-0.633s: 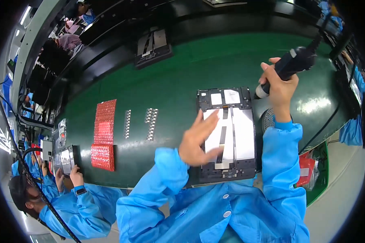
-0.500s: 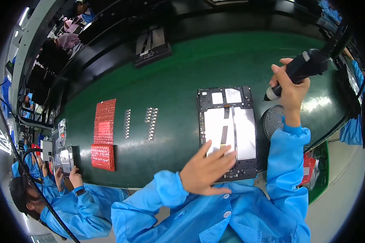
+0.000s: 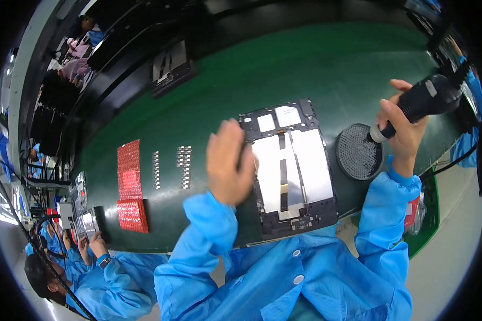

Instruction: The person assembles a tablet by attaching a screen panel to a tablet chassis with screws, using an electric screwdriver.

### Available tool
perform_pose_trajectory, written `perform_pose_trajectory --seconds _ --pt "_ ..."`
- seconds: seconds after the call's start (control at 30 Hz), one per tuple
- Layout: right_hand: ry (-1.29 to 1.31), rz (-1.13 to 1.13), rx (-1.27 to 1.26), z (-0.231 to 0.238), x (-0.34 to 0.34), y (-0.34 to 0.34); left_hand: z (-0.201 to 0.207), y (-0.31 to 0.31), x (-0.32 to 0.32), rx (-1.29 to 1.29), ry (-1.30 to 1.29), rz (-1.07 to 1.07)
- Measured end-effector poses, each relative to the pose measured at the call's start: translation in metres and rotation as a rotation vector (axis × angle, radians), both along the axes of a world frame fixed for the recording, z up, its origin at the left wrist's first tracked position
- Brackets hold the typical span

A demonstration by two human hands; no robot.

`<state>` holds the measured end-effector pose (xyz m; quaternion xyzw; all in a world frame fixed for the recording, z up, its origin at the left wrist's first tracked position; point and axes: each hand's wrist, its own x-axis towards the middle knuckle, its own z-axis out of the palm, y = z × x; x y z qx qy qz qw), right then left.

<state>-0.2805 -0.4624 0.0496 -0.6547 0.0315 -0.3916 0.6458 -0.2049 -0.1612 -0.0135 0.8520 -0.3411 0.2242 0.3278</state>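
Observation:
My right hand (image 3: 406,125) grips a black electric screwdriver (image 3: 432,96), its tip low over the far-right part of a round grey dish (image 3: 360,160) with a dimpled face. Just left of the dish lies an opened tablet (image 3: 318,171), its black frame around silver panels, with dark ribbon cables along the middle. My left hand (image 3: 229,166) is raised beside the tablet's left edge, fingers stretched out and holding nothing; it is slightly blurred. Whether the hand touches the tablet edge cannot be made out.
Left on the green table (image 3: 209,112) lie two strips of small parts (image 3: 184,166) and red bubble-wrap (image 3: 129,176) pouches. Another opened device (image 3: 171,67) sits at the back. A co-worker (image 3: 107,278) handles a device at far left. A green bin (image 3: 428,224) stands below the right edge.
My left hand has moved from the tablet's lower part up and left, off the panels. My right hand has brought the screwdriver down and right, its tip now over the dish.

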Motion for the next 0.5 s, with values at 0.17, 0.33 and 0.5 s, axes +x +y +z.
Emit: perform_pose_trajectory --seconds 0.17,0.33,0.5 --pt "0.031 0.043 0.014 -0.004 0.000 -0.001 -0.021 -0.003 0.054 0.043 0.151 0.145" --pt "0.017 0.020 -0.029 -0.006 -0.004 -0.006 -0.030 -0.005 0.052 0.003 0.103 0.114" --pt "-0.009 0.025 0.045 -0.007 -0.002 -0.004 -0.028 -0.013 0.052 -0.066 0.103 0.071"
